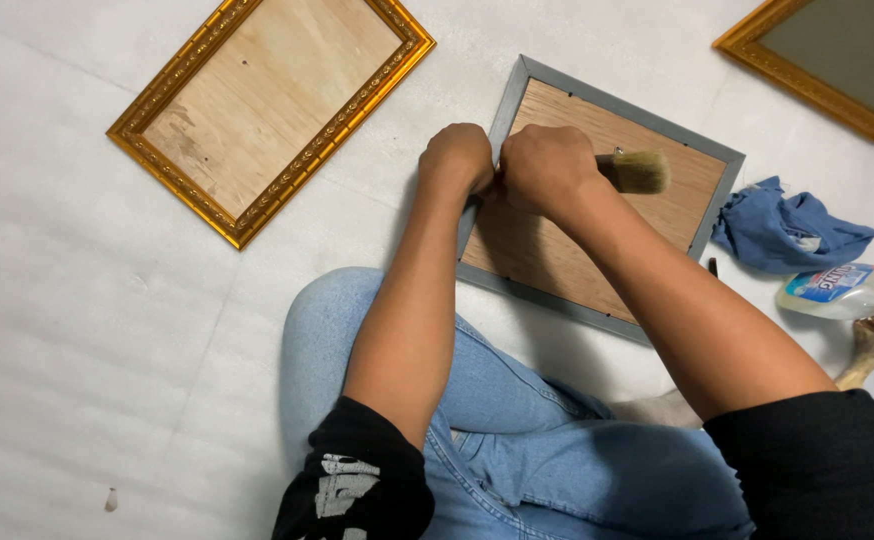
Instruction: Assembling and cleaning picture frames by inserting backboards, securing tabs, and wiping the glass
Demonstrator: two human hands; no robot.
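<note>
The right hand (549,168) is closed around a small paintbrush with pale bristles (637,171). The bristles rest over the brown wooden back of a grey picture frame (597,190) lying flat on the white padded floor (67,330). The left hand (456,157) is curled in a fist and presses on the left edge of that grey frame, touching the right hand. A gold picture frame with a wooden back (269,105) lies to the left, well apart. A crumpled blue cloth (787,228) and a clear plastic bottle (847,290) lie to the right.
</note>
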